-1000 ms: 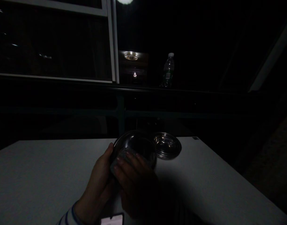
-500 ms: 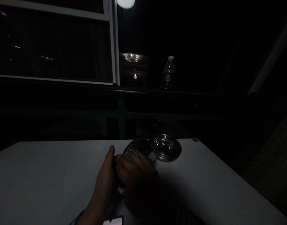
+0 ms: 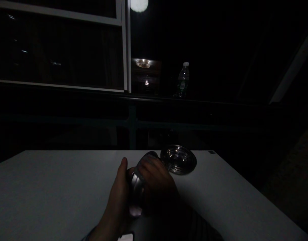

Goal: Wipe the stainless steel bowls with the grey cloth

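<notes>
In the dim head view, my left hand (image 3: 115,195) grips a shiny metal bowl (image 3: 137,186) from its left side, thumb pointing up. The bowl is tilted on edge above the table, and much of it is hidden by my hands. My right hand (image 3: 160,179) curls over the bowl's right side with a grey cloth (image 3: 148,157) under its fingers, pressed against the metal. Just beyond that hand, several stacked metal bowls (image 3: 179,160) rest on the table, their rims facing up.
The white table (image 3: 60,187) spans the lower view. A phone (image 3: 126,237) lies at the near edge, partly cut off. A small dark patch (image 3: 211,152) marks the far right corner. Behind, a plastic bottle (image 3: 183,80) stands on a ledge by a white window frame (image 3: 127,47).
The held bowl has turned, showing its side instead of its wide face. My right hand has shifted over it with the cloth. The camera view has moved slightly.
</notes>
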Demonstrator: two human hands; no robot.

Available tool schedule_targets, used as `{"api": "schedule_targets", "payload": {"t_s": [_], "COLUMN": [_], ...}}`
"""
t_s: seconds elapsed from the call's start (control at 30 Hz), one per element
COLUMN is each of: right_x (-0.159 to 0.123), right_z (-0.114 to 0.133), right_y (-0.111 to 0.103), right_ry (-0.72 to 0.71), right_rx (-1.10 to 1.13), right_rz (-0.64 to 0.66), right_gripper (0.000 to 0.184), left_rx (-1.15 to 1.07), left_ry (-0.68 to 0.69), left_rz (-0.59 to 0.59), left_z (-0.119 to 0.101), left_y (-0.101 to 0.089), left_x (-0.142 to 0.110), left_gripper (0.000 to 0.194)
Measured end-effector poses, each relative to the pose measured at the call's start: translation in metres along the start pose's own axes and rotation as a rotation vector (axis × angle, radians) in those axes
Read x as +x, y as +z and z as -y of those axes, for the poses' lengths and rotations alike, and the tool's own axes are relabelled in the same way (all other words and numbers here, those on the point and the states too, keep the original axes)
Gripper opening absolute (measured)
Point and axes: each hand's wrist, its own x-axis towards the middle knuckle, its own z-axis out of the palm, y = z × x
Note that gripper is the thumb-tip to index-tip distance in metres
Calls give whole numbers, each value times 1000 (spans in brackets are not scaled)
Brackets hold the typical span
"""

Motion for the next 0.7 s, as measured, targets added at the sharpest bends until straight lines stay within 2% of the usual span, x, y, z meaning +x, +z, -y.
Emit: {"api": "schedule_targets", "payload": {"t_s": [0.1, 0.17, 0.27, 0.37, 0.5, 0.6, 0.7], "right_x": [-5, -7, -3, 4, 4, 2, 2], "right_z": [23, 26, 13, -9, -30, -37, -40], "right_y": [5, 6, 1, -7, -14, -13, -13], "right_ry": [-15, -74, -78, 0, 232, 481, 654], "right_rx": [-29, -22, -14, 15, 165, 296, 442], "right_rz": [33, 79, 113, 34, 79, 65, 24], "right_gripper": [31, 32, 33, 35, 39, 38, 38], "left_rx": [-10, 36, 128, 292, 438, 361, 245], "left_ry": [22, 51, 74, 153, 217, 190, 159], "left_rz": [35, 48, 8, -58, -15, 9, 5], "left_z": [-6, -8, -5, 0, 0, -6, -14], "left_y": [-3, -5, -6, -7, -7, -8, -8], "left_x": [2, 4, 6, 7, 6, 5, 6], "left_gripper": [39, 40, 44, 47, 44, 41, 35]}}
